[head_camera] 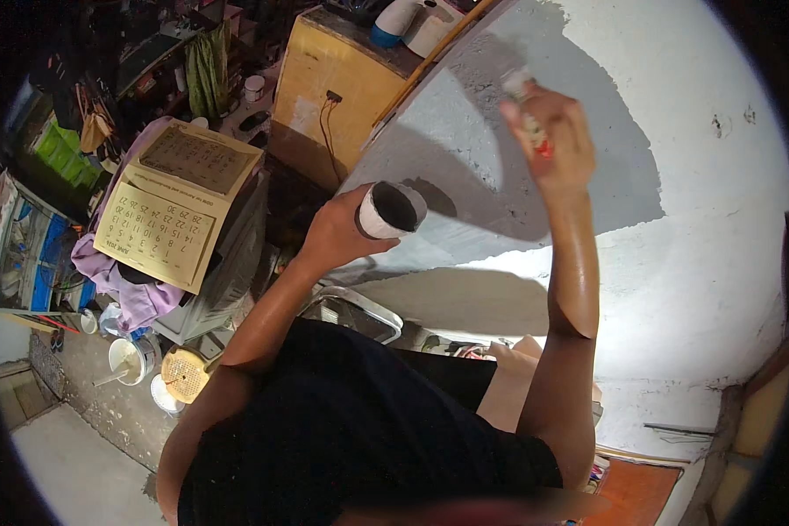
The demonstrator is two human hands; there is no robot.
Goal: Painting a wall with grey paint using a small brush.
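My left hand (pixel 334 227) is wrapped around a white cup (pixel 376 220) tilted so that its dark inside shows; it looks coated with grey paint. In my right hand (pixel 560 141) is a paintbrush (pixel 518 82), blurred, its pale bristles pointing up and left at the wall. Whether the bristles touch the surface, I cannot tell. A grey painted patch (pixel 608 141) with a ragged edge covers part of the white wall (pixel 690 197). Rough, pitted plaster shows within the grey near the brush. Shadows of my arm and the cup fall across it.
Left of me, a calendar (pixel 154 227) and lilac cloth (pixel 125 289) lie on a stacked pile. A bucket (pixel 131 361) and a yellow stool (pixel 184 375) stand on the floor. A metal-framed chair or ladder (pixel 361 306) is close below my left hand. A yellow cabinet (pixel 332 85) adjoins the wall.
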